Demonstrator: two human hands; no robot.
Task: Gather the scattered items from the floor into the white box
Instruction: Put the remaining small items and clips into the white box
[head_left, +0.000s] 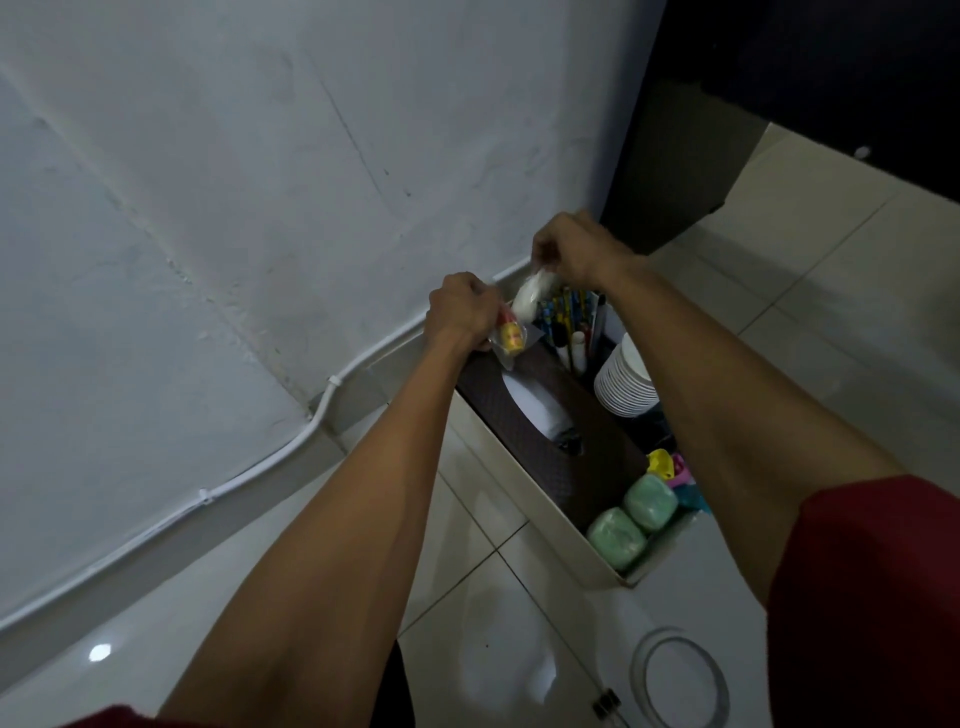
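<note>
Over the white box's (524, 483) far end, the left hand (460, 306) pinches a yellow packet (511, 338). The right hand (576, 249) grips a blurred white bundle (531, 299), possibly plastic-wrapped. Open floor (831, 291) lies right.

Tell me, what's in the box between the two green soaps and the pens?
The head view shows a brown tissue box lying between the two green wrapped soaps and the upright pens, with stacked white paper plates beside it.

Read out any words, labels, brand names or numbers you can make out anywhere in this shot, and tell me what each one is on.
No text can be read here.
Small yellow and red packet in the left hand: red print, too blurred to read.
Bundle of blue and yellow patterned sticks in the white box: markings too small to read.
Brown tissue box, stack of white paper plates, two green soap-like blocks: no lettering visible.
</note>
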